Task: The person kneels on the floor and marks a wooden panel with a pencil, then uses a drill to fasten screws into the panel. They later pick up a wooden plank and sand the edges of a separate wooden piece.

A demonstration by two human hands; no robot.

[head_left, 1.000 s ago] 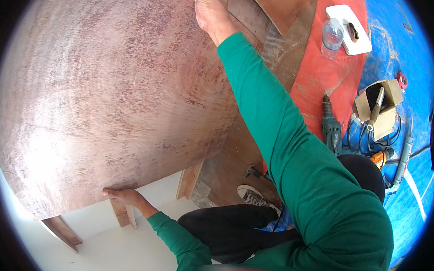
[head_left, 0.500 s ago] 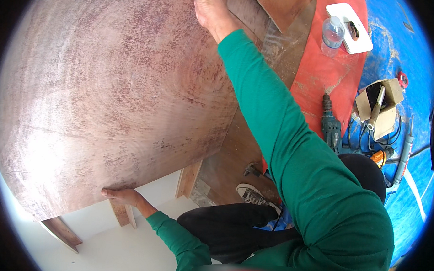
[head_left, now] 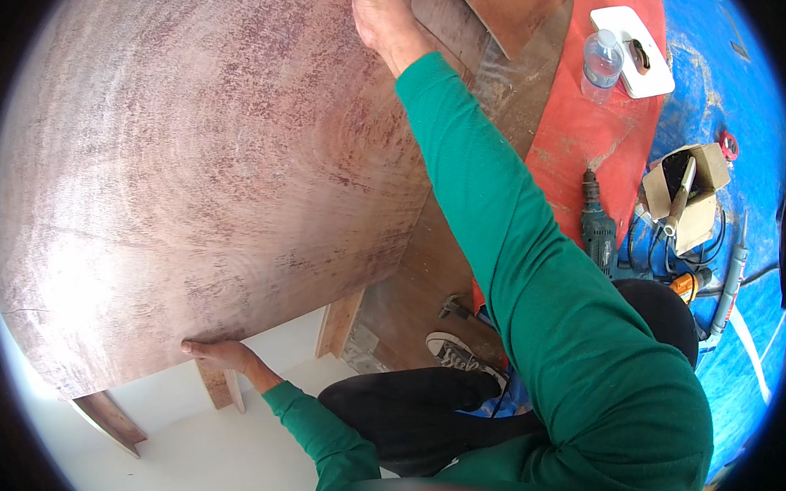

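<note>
A large reddish-brown plywood panel (head_left: 213, 179) with worn, mottled patches stands tilted across the left side of the view. At its lower edge, my left hand (head_left: 223, 355) grips the panel, thumb over the front face and the other fingers hidden behind. My right arm reaches far forward in its green sleeve. Near the panel's far right side is my right hand (head_left: 382, 24), closed at the panel; its fingertips are cut off by the top of the picture. Wooden battens (head_left: 212, 385) show beneath the panel against a white surface (head_left: 221, 447).
On a red sheet (head_left: 557, 139) to the right lie a power drill (head_left: 598, 222), a plastic bottle (head_left: 601, 67) and a white board (head_left: 654, 68). A blue tarp (head_left: 719, 75) bears an open cardboard box (head_left: 712, 170), cables and a sealant tube (head_left: 731, 288). A hammer (head_left: 456, 308) lies near my shoe (head_left: 458, 352).
Almost nothing differs. My left hand and the panel's lower edge have shifted very slightly left and up; both hands keep their places at the panel.
</note>
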